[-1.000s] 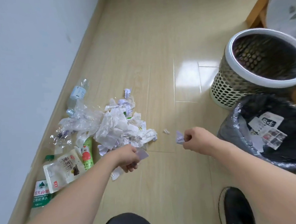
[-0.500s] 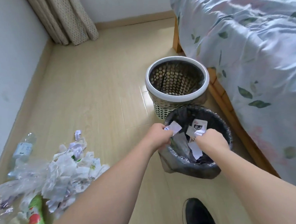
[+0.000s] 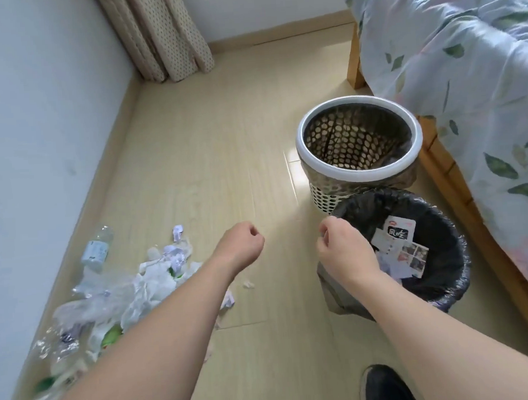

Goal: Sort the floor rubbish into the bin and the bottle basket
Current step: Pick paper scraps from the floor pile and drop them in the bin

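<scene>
Both curled, empty-looking: left hand (image 3: 240, 244), right hand (image 3: 343, 246). Risk: clear plastic bottle (image 3: 95, 250) tangled in crumpled white paper (image 3: 156, 282) reaches black-bagged round bin (image 3: 380, 195).

I see a bed (image 3: 464, 64) with a leaf-print cover; left of it lie pale wood floor (image 3: 207, 157), a dotted curtain (image 3: 160, 36) and a white wall (image 3: 34, 105).

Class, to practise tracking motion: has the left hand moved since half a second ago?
Yes. The left hand has drawn back from the bin rim, leftward toward the rubbish pile.
</scene>
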The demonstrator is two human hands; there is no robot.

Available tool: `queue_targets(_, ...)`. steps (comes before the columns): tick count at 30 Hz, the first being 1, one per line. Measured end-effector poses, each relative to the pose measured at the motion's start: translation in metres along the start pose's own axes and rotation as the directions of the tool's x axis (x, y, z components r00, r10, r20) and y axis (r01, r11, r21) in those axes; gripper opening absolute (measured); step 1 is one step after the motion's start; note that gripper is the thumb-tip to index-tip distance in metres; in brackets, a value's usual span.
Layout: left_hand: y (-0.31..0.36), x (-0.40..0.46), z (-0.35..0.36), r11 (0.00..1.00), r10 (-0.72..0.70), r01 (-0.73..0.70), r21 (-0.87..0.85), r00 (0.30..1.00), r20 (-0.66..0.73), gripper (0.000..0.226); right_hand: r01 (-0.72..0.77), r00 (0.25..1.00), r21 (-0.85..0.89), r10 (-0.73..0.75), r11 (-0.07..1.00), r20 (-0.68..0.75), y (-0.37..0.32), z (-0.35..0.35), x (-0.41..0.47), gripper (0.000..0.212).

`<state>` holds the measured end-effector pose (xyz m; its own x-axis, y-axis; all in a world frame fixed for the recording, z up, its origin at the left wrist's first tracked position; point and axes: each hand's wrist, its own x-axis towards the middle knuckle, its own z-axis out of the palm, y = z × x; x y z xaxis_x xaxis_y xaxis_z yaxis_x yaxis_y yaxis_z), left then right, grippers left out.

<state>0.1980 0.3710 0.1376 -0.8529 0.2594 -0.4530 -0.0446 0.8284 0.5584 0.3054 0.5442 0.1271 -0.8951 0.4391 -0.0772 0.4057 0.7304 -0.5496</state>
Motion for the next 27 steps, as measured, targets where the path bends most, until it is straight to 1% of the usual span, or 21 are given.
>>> queue_targets(2, -0.039, -0.001, -0.019, 0.999, -0.037, 0.038, 0.013, 0.999, -0.025, 0.018, 0.090, 0.994, -0.020, -0.089, 0.996, 0.068, -0.020, 0.024, 0.001, 0.020)
queue_targets(5, -0.100, -0.004, -0.032, 0.994, -0.076, 0.080, 0.074, 0.996, -0.054, 0.019, 0.173, 0.964, -0.047, -0.159, 0.984, 0.212, -0.043, 0.071, 0.001, 0.025)
queue_targets(7, -0.137, -0.006, -0.031, 0.987, -0.099, 0.104, 0.121, 0.994, -0.047, 0.019, 0.190, 0.942, -0.078, -0.160, 0.979, 0.294, -0.053, 0.105, 0.001, 0.026)
queue_targets(10, -0.189, -0.007, -0.013, 0.979, -0.123, 0.122, 0.165, 0.992, -0.001, 0.020, 0.180, 0.907, -0.119, -0.118, 0.976, 0.405, -0.060, 0.155, 0.003, 0.029)
queue_targets(13, -0.236, -0.010, 0.013, 0.967, -0.124, 0.105, 0.232, 0.990, 0.068, 0.017, 0.193, 0.876, -0.166, -0.093, 0.967, 0.473, -0.063, 0.202, 0.006, 0.029)
queue_targets(14, -0.250, -0.012, 0.023, 0.956, -0.112, 0.080, 0.283, 0.989, 0.098, 0.018, 0.191, 0.871, -0.179, -0.082, 0.965, 0.485, -0.062, 0.215, 0.007, 0.028)
queue_targets(16, -0.272, -0.015, 0.040, 0.906, -0.085, 0.024, 0.423, 0.988, 0.126, 0.027, 0.180, 0.869, -0.211, -0.055, 0.961, 0.492, -0.057, 0.237, 0.009, 0.028)
queue_targets(19, -0.298, -0.018, 0.062, 0.824, -0.074, -0.003, 0.566, 0.991, 0.112, 0.040, 0.189, 0.870, -0.267, -0.034, 0.945, 0.492, -0.050, 0.265, 0.012, 0.031)
queue_targets(21, -0.306, -0.019, 0.072, 0.770, -0.046, -0.026, 0.637, 0.994, 0.096, 0.036, 0.188, 0.872, -0.283, -0.027, 0.941, 0.489, -0.048, 0.277, 0.013, 0.033)
queue_targets(23, -0.311, -0.020, 0.079, 0.734, -0.011, -0.056, 0.677, 0.995, 0.094, 0.024, 0.214, 0.881, -0.311, -0.045, 0.926, 0.471, -0.046, 0.287, 0.013, 0.028)
queue_targets(25, -0.314, -0.020, 0.082, 0.734, 0.003, -0.060, 0.676, 0.996, 0.086, 0.016, 0.231, 0.888, -0.337, -0.056, 0.913, 0.456, -0.044, 0.294, 0.011, 0.019)
queue_targets(27, -0.315, -0.019, 0.082, 0.772, 0.014, -0.044, 0.634, 0.999, 0.052, 0.014, 0.212, 0.881, -0.319, -0.039, 0.924, 0.472, -0.042, 0.298, 0.009, 0.013)
